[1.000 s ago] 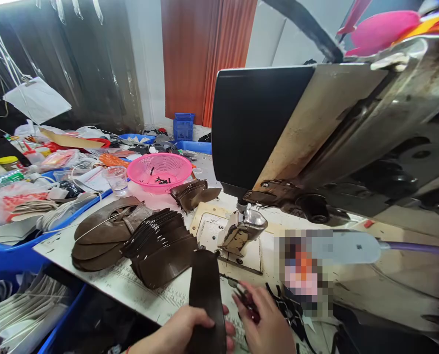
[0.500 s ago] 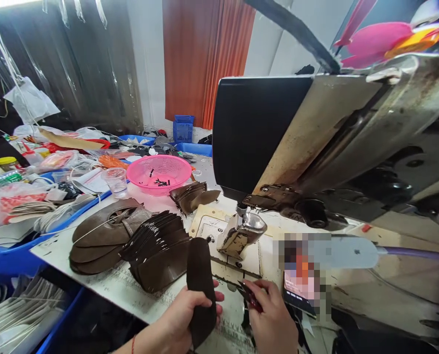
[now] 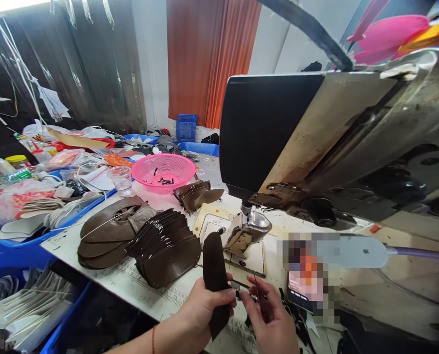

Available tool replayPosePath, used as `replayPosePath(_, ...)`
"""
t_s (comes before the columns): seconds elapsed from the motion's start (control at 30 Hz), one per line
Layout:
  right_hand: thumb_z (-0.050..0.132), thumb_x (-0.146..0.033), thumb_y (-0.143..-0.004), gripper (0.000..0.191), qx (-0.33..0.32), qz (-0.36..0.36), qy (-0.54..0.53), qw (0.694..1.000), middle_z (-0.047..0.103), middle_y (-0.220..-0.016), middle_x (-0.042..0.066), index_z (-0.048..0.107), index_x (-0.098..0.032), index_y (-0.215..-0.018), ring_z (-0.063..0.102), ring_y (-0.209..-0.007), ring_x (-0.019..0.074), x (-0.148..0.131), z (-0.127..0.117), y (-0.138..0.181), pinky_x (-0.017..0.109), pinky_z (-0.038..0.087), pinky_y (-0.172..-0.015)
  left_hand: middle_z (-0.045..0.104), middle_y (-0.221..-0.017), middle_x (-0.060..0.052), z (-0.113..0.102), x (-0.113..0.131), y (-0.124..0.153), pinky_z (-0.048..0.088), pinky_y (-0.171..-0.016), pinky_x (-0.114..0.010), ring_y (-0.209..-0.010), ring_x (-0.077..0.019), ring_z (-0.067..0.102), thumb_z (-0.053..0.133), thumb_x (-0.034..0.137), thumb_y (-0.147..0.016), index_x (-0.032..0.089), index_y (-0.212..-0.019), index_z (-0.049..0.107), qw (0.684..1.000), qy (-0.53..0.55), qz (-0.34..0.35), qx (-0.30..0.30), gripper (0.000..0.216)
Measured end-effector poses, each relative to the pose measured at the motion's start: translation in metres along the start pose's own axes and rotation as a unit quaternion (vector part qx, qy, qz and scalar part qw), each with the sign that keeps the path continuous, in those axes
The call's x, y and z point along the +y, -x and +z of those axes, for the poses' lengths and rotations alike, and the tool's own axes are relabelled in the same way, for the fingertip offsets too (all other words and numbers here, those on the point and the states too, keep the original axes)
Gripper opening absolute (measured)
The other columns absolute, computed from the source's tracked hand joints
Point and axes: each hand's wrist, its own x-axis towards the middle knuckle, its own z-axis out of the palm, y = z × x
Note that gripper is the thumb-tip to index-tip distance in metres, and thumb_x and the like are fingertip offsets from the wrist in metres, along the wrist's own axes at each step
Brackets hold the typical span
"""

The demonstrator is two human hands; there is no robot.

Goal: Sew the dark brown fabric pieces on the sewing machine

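Note:
My left hand [image 3: 201, 307] grips a dark brown leather piece [image 3: 214, 263], a long strip with a rounded top end, held upright with the thumb across its face. Close by on the right, my right hand [image 3: 274, 322] is closed around small snips [image 3: 264, 307] with a dark red part and a thin blade pointing up. Its thumb and forefinger come together near the leather's right edge, at a small bit I cannot make out clearly. Just behind the hands is the sewing machine's metal foot area [image 3: 243, 236]. A fanned stack of brown leather pieces [image 3: 168, 265] lies left of the held piece.
The sewing machine head [image 3: 271, 128] overhangs from the right. Larger brown leather shoe parts [image 3: 101, 231], a pink basket [image 3: 141, 169] with black scraps, and a plastic cup [image 3: 120, 179] are on the left. A phone [image 3: 304, 285] lies right of my hands; blue bins [image 3: 20, 255] stand at far left.
My right hand has moved to the left hand, its thumb and forefinger now at the leather's edge. The snips' blade has turned upward. The view has shifted slightly.

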Motion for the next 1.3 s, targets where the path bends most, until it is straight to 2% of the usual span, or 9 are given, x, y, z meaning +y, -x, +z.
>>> replayPosePath(0.1,0.072,-0.044,-0.073,0.028,-0.040,-0.007,0.016,0.999,0.068,-0.086,0.007,0.071,-0.020,-0.087,0.064,-0.076,0.0194,0.002,-0.003,-0.001,0.026,0.053,-0.068,0.059,-0.061,0.001,0.000,-0.001,0.001,0.038,-0.057,-0.024,-0.055,-0.0105,0.052,0.084,0.023,-0.048,0.011,-0.092,0.058,1.000,0.004,0.016,0.009,0.052)
replayPosePath(0.17,0.072,-0.046,-0.073,0.030,-0.109,0.039,-0.025,0.993,0.069,-0.080,0.007,0.073,-0.019,-0.085,0.065,-0.075,0.0212,0.000,-0.005,0.000,0.028,0.054,-0.066,0.060,-0.063,0.001,0.001,-0.001,0.001,0.039,-0.059,-0.025,-0.056,-0.0108,0.052,0.084,0.023,-0.048,0.012,-0.094,0.058,1.000,0.005,0.014,0.011,0.053)
replayPosePath(0.23,0.075,-0.049,-0.069,0.035,-0.120,0.108,-0.087,0.983,0.068,-0.074,0.005,0.075,-0.019,-0.087,0.064,-0.070,0.0206,-0.002,-0.005,0.001,0.027,0.052,-0.059,0.062,-0.067,0.000,0.002,-0.002,0.002,0.040,-0.062,-0.026,-0.059,-0.0118,0.054,0.084,0.022,-0.048,0.013,-0.096,0.058,1.000,0.011,0.002,0.014,0.056)
replayPosePath(0.33,0.081,-0.049,-0.060,0.043,-0.082,0.214,-0.163,0.960,0.056,-0.057,-0.001,0.075,-0.018,-0.089,0.048,-0.049,0.0100,-0.002,-0.005,0.004,0.019,0.036,-0.042,0.064,-0.072,-0.002,0.003,-0.002,0.004,0.041,-0.069,-0.027,-0.067,-0.0142,0.057,0.085,0.021,-0.045,0.013,-0.096,0.058,1.000,0.023,-0.006,0.020,0.058)
replayPosePath(0.47,0.086,-0.046,-0.056,0.047,-0.104,0.282,-0.207,0.931,0.040,-0.045,-0.008,0.072,-0.017,-0.090,0.029,-0.040,0.0038,0.005,-0.006,0.002,0.018,0.021,-0.039,0.062,-0.069,-0.001,0.005,-0.001,0.004,0.040,-0.068,-0.028,-0.066,-0.0151,0.056,0.086,0.021,-0.043,0.013,-0.090,0.059,0.999,0.028,0.003,0.033,0.054)
replayPosePath(0.73,0.086,-0.046,-0.054,0.047,-0.116,0.285,-0.201,0.930,0.043,-0.047,-0.006,0.072,-0.017,-0.087,0.027,-0.041,0.0036,0.006,-0.005,-0.002,0.018,0.020,-0.040,0.059,-0.067,0.003,0.008,0.003,0.003,0.042,-0.068,-0.028,-0.065,-0.0138,0.057,0.085,0.014,-0.040,0.015,-0.085,0.058,0.996,0.043,0.065,0.032,0.052)
replayPosePath(0.9,0.086,-0.046,-0.054,0.048,-0.116,0.241,-0.172,0.948,0.055,-0.054,-0.002,0.074,-0.019,-0.092,0.034,-0.045,0.0058,-0.002,-0.003,0.001,0.020,0.026,-0.042,0.061,-0.075,0.000,0.006,0.003,0.002,0.043,-0.071,-0.028,-0.072,-0.0160,0.058,0.084,0.014,-0.043,0.015,-0.084,0.061,0.993,0.013,0.117,0.033,0.047)
replayPosePath(1.17,0.086,-0.049,-0.052,0.049,-0.100,0.237,-0.157,0.953,0.045,-0.046,-0.004,0.075,-0.016,-0.087,0.027,-0.042,0.0040,0.001,0.003,0.004,0.019,0.017,-0.043,0.064,-0.072,0.000,0.003,0.007,0.006,0.042,-0.071,-0.027,-0.070,-0.0140,0.057,0.080,0.012,-0.048,0.013,-0.090,0.062,0.993,-0.013,0.116,0.017,0.045)
replayPosePath(1.3,0.090,-0.045,-0.047,0.044,-0.085,0.271,-0.202,0.937,0.054,-0.053,-0.001,0.072,-0.014,-0.073,0.030,-0.044,0.0019,-0.003,0.007,0.007,0.017,0.017,-0.044,0.062,-0.069,0.002,0.005,0.006,0.010,0.043,-0.068,-0.027,-0.065,-0.0131,0.057,0.079,0.009,-0.047,0.014,-0.087,0.062,0.993,0.002,0.121,0.018,0.043)
